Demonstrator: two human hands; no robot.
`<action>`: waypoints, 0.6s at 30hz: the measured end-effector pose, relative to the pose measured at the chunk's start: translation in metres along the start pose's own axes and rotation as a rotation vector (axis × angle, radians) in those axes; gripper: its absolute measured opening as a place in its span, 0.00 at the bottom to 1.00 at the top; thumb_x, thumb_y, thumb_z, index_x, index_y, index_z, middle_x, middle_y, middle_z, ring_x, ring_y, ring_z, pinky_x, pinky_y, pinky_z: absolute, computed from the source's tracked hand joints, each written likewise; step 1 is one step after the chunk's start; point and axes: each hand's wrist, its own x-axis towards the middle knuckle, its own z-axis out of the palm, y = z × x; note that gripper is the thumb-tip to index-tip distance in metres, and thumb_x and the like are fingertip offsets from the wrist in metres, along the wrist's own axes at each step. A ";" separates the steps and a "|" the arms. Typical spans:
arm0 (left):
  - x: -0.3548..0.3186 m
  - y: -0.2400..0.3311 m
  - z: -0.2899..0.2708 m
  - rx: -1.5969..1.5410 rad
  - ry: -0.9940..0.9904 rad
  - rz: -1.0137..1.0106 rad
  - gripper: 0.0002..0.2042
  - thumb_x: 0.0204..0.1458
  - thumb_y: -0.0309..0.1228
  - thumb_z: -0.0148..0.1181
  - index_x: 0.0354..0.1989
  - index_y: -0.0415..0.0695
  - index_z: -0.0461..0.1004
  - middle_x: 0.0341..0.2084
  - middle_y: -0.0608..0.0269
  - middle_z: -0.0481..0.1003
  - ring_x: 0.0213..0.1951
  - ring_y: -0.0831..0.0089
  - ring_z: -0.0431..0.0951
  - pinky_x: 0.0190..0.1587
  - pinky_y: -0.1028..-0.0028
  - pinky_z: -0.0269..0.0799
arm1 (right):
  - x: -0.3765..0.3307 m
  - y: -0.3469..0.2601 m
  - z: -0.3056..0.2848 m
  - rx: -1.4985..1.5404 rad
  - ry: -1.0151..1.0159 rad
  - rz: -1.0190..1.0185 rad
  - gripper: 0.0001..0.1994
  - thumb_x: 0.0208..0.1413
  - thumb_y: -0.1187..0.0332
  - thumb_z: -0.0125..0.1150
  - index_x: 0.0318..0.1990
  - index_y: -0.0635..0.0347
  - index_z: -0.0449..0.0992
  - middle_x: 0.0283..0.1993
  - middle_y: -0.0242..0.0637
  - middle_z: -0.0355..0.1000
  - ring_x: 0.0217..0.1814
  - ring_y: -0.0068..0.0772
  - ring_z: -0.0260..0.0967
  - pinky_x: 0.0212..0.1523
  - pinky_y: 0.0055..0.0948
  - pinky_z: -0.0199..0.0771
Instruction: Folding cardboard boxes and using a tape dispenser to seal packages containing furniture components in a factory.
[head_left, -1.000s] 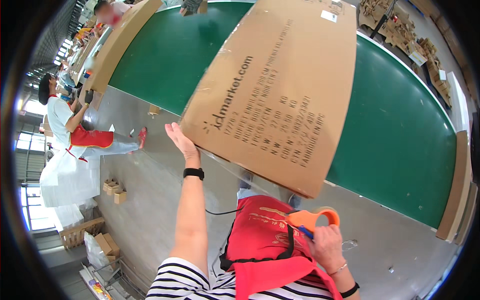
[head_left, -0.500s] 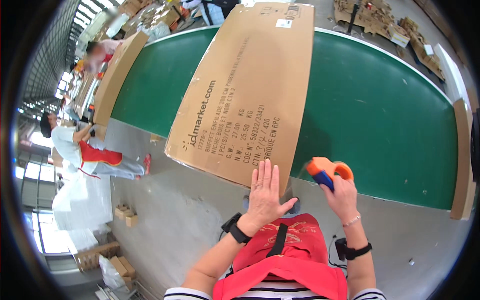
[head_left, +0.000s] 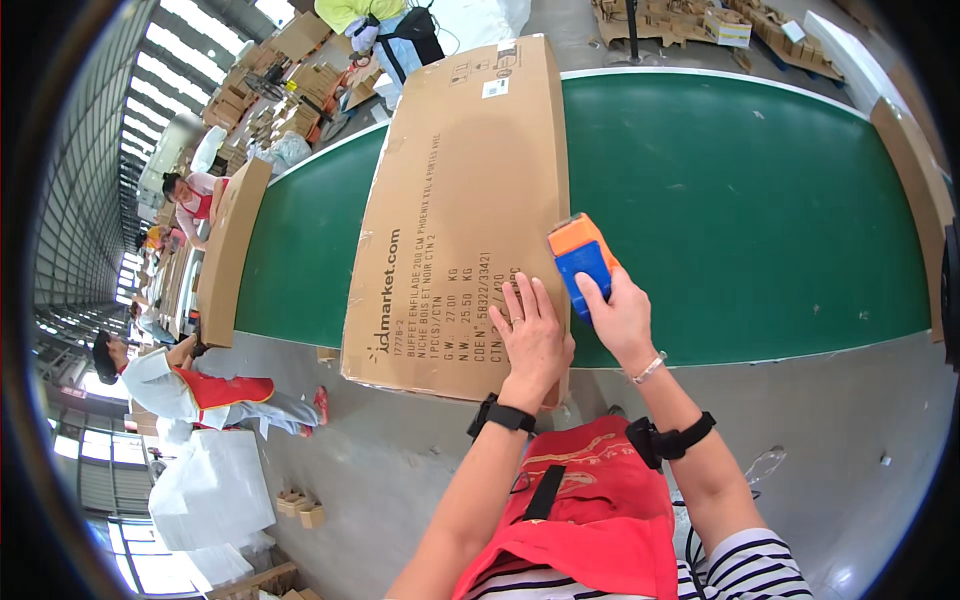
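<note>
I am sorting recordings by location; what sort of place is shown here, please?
Probably a packing area in a factory or warehouse. A large cardboard carton lies across a green conveyor belt, the right hand holds an orange-and-blue tape dispenser, and more cardboard boxes are piled beyond.

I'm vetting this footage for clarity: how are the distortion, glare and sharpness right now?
Head view: the fisheye bows the edges of the long green conveyor belt; head view: the metal-framed windows at lower left glare nearly white; head view: the large brown cardboard carton and the orange-and-blue tape dispenser look fairly sharp, without obvious motion blur.
</note>
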 end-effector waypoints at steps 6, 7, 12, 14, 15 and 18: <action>0.018 -0.010 -0.009 0.000 0.277 0.010 0.29 0.57 0.41 0.59 0.61 0.32 0.66 0.61 0.38 0.67 0.63 0.44 0.66 0.62 0.50 0.62 | -0.034 0.024 -0.047 0.525 -0.034 0.343 0.18 0.67 0.56 0.53 0.41 0.66 0.75 0.30 0.32 0.73 0.29 0.22 0.70 0.30 0.29 0.72; 0.018 -0.012 -0.035 -0.355 0.121 -0.064 0.23 0.59 0.39 0.58 0.55 0.34 0.71 0.52 0.42 0.73 0.55 0.48 0.73 0.56 0.55 0.67 | -0.040 0.026 -0.053 0.739 -0.071 0.454 0.17 0.68 0.58 0.51 0.44 0.65 0.75 0.35 0.31 0.75 0.34 0.23 0.72 0.36 0.28 0.75; -0.049 0.026 -0.089 -1.083 -0.035 0.229 0.13 0.55 0.35 0.63 0.42 0.38 0.77 0.39 0.49 0.77 0.44 0.53 0.75 0.49 0.61 0.70 | -0.075 -0.008 -0.059 1.208 -0.277 0.438 0.14 0.69 0.63 0.51 0.49 0.66 0.75 0.44 0.31 0.74 0.46 0.18 0.68 0.52 0.22 0.68; -0.077 0.042 -0.087 -1.030 0.283 0.092 0.14 0.55 0.33 0.65 0.46 0.40 0.76 0.42 0.52 0.76 0.47 0.55 0.73 0.52 0.61 0.67 | -0.095 -0.023 -0.056 1.160 -0.303 0.403 0.16 0.70 0.61 0.49 0.52 0.66 0.75 0.48 0.32 0.74 0.47 0.19 0.69 0.52 0.24 0.68; -0.088 0.039 -0.086 -1.122 0.279 0.031 0.15 0.55 0.33 0.65 0.47 0.39 0.76 0.43 0.52 0.76 0.47 0.57 0.74 0.52 0.63 0.67 | -0.100 -0.028 -0.057 1.159 -0.357 0.390 0.16 0.70 0.61 0.49 0.52 0.66 0.75 0.48 0.32 0.74 0.47 0.19 0.69 0.52 0.24 0.68; -0.115 0.018 -0.095 -1.212 0.233 -0.126 0.15 0.55 0.34 0.65 0.47 0.39 0.76 0.42 0.52 0.77 0.46 0.57 0.74 0.52 0.64 0.68 | -0.107 -0.024 -0.057 1.096 -0.484 0.263 0.19 0.71 0.60 0.46 0.55 0.67 0.73 0.54 0.36 0.73 0.54 0.23 0.68 0.58 0.26 0.65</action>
